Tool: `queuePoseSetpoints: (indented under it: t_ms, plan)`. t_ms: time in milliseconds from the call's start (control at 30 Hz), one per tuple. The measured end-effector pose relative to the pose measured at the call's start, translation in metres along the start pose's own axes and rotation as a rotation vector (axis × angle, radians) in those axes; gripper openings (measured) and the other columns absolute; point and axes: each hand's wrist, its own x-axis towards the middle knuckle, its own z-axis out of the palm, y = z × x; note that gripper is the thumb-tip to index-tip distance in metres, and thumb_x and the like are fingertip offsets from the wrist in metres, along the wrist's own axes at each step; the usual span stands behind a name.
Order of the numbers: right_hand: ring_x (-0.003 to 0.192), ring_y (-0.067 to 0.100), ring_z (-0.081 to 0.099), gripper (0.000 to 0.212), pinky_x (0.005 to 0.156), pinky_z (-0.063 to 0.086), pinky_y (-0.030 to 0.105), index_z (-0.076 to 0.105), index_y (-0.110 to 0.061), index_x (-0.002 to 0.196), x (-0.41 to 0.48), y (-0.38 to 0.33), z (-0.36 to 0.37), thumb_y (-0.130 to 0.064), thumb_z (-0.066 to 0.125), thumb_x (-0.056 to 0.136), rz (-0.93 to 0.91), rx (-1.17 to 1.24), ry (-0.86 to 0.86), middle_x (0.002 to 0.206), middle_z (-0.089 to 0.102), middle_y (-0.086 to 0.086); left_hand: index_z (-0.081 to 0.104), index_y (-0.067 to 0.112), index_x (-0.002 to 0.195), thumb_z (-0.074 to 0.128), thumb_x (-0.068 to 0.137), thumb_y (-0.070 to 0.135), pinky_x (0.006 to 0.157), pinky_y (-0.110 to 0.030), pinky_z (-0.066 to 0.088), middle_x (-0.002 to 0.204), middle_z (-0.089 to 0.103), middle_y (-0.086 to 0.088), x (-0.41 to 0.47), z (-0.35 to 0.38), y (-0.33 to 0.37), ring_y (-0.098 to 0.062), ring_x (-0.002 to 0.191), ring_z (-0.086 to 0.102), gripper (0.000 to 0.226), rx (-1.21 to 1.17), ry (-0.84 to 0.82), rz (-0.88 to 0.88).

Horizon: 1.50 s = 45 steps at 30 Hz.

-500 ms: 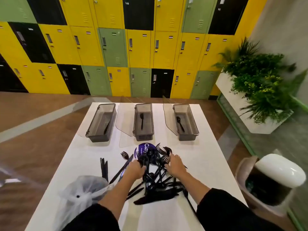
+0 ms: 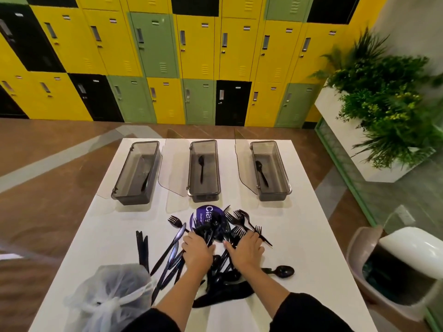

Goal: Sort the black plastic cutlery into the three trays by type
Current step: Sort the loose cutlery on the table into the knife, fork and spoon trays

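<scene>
Nudged one spoon (image 2: pixel 284 271) clear since earlier, just right of cutlery pile (image 2: pixel 215 233). Gripping a bunch with left hand (image 2: pixel 197 250), fingers (image 2: pixel 190 237) curled; pressing forks (image 2: pixel 239 216) with right hand (image 2: pixel 247 249), spread wide, probably to fan types apart. Beyond pile, three trays (image 2: pixel 217 168) on worktop (image 2: pixel 96 236)

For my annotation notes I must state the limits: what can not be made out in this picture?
Head view.
Left hand and right hand: fingertips buried in the cutlery pile, grip unclear.
Piece in the left tray: dim behind the tinted wall, type unclear.
Purple label: text partly covered by forks.
Plastic bag: cloudy film hides contents.
</scene>
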Motion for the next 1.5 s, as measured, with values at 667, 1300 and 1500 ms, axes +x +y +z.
queuePoseSetpoints:
  t_ms: [667,1300,1500]
  plan:
    - [0.118,0.028,0.050,0.045,0.094,0.044,0.030,0.033,0.002,0.133,0.024,-0.008,-0.002,-0.001,0.052,0.092,-0.015,0.204,-0.161,0.138,0.036,0.019,0.039,-0.005,0.134,0.030,0.099,0.006,0.081,-0.031,0.027,0.137,0.038,-0.024,0.013,-0.006,-0.004,-0.034,0.126,0.040,0.038,-0.034,-0.189,0.043]
    - [0.065,0.011,0.048,0.046,0.076,0.047,0.034,0.044,-0.016,0.102,0.009,0.003,-0.004,-0.058,0.054,0.088,0.049,0.878,-0.421,0.074,0.048,-0.005,0.045,0.010,0.104,0.029,0.104,0.025,0.052,-0.019,0.035,0.078,0.039,0.000,-0.044,-0.036,-0.031,-0.009,0.058,0.037,0.022,-0.658,-0.625,0.288]
    - [0.051,0.011,0.040,0.032,0.046,0.039,0.021,0.059,-0.017,0.095,-0.021,-0.004,-0.044,-0.047,0.064,0.086,0.025,1.053,-0.372,0.062,0.042,-0.002,0.045,0.013,0.106,0.032,0.103,0.030,0.055,-0.018,0.036,0.078,0.040,0.003,-0.054,-0.042,-0.032,-0.007,0.059,0.037,0.022,-0.721,-0.654,0.388]
